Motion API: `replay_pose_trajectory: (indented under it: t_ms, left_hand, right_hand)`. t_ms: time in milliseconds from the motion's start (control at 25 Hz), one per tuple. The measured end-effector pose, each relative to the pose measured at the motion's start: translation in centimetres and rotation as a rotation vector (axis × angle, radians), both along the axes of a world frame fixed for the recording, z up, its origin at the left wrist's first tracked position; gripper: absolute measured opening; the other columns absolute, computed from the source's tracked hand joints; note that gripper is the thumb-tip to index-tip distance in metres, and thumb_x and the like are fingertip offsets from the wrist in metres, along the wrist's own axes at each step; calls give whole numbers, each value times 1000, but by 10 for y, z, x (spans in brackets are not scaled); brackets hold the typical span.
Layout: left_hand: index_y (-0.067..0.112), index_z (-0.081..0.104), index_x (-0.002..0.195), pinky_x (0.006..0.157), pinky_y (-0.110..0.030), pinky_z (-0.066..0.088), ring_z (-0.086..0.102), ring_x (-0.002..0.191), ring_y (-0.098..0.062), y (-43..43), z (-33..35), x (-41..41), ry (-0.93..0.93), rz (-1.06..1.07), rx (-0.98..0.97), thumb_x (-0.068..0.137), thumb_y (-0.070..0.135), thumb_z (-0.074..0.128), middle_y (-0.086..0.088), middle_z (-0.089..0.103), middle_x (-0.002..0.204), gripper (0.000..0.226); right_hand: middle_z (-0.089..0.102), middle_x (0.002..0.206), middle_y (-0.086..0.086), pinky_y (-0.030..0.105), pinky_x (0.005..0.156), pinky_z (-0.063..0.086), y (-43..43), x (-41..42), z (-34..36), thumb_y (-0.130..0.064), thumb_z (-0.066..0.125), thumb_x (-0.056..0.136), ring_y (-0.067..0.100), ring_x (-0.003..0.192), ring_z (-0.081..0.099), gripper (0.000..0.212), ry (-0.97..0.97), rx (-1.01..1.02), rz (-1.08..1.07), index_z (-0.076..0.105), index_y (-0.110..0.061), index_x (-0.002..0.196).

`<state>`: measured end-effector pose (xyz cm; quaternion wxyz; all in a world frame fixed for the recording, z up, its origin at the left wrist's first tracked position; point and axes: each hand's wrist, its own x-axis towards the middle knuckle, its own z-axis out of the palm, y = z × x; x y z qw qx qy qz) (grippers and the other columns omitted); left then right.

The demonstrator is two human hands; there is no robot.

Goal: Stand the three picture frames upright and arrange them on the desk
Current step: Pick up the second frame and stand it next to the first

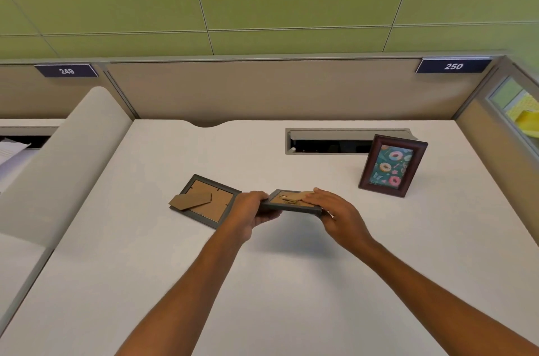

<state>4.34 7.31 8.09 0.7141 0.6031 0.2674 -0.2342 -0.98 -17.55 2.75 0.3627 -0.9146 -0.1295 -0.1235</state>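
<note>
A dark grey picture frame [287,203] is held flat and face down just above the white desk [291,282], its brown backing up. My left hand [252,211] grips its left end. My right hand [335,211] holds its right end, fingers resting on the cardboard backing. A second grey frame [204,201] lies face down on the desk just to the left, its cardboard stand folded flat across the back. A dark red-brown frame [392,166] with a doughnut picture stands upright at the right rear.
A cable slot [335,141] with an open flap is cut into the desk behind the upright frame. Beige partition walls [262,90] close off the back and right. A low rounded divider [67,157] borders the left side.
</note>
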Motion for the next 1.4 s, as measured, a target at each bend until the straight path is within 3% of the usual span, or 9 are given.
replay_pose_trajectory:
  t_ms: [120, 200, 360, 520, 720, 880, 1040, 1400]
  left_hand:
    - [-6, 71, 105, 87, -48, 68, 79, 85, -38, 0, 5, 0, -49, -26, -38, 102, 15, 61, -25, 79, 95, 23]
    - [-1, 75, 103, 89, -46, 67, 78, 89, -33, -3, 6, 0, -91, -56, 14, 104, 27, 62, -19, 78, 95, 31]
    - [18, 76, 119, 101, -47, 62, 73, 109, -22, -10, 9, -3, -188, -134, 193, 103, 43, 64, -3, 77, 115, 32]
    - [22, 73, 121, 104, -45, 58, 72, 117, -20, -21, 16, -10, -246, -214, 137, 107, 46, 58, 0, 78, 121, 31]
    - [21, 74, 120, 91, -39, 61, 73, 101, -20, -36, 17, -13, -272, -222, 103, 111, 41, 53, 1, 80, 110, 31]
    - [19, 73, 122, 95, -45, 61, 72, 105, -23, -40, 11, -10, -269, -254, 133, 114, 42, 46, -5, 79, 115, 37]
    - [12, 69, 122, 105, -55, 60, 71, 116, -30, -48, 0, -10, -236, -240, 129, 115, 39, 43, -8, 78, 118, 38]
    - [9, 66, 117, 104, -57, 60, 73, 115, -30, -69, -8, 0, -203, -187, 132, 115, 36, 43, -7, 78, 116, 35]
  right_hand:
    - [80, 126, -8, 35, 106, 59, 1, -2, 16, 2, 73, 98, 12, 119, 75, 39, 47, 172, -47, 78, -19, 130]
    - [81, 114, -14, 29, 94, 61, 2, -1, 28, -4, 70, 102, 7, 108, 76, 28, 117, 277, -97, 77, -20, 124]
    - [77, 120, -4, 16, 79, 63, 1, 3, 41, -21, 66, 108, 15, 111, 73, 22, 188, 390, -215, 70, -11, 127]
    - [78, 124, 2, 28, 84, 67, 0, 4, 48, -25, 67, 107, 17, 114, 74, 24, 262, 545, -257, 68, -13, 128]
    - [79, 124, 3, 41, 86, 69, 0, 5, 48, -28, 64, 108, 19, 113, 77, 26, 368, 679, -306, 67, -14, 130]
    - [80, 122, 3, 49, 89, 68, -5, 7, 42, -33, 65, 107, 19, 111, 79, 24, 439, 718, -351, 68, -14, 123]
    - [81, 120, -1, 45, 87, 69, -10, 8, 42, -34, 65, 107, 19, 110, 79, 20, 485, 729, -355, 68, -21, 122]
    - [81, 117, -2, 42, 88, 69, -25, 18, 37, -35, 65, 107, 17, 110, 79, 24, 504, 673, -380, 72, -18, 122]
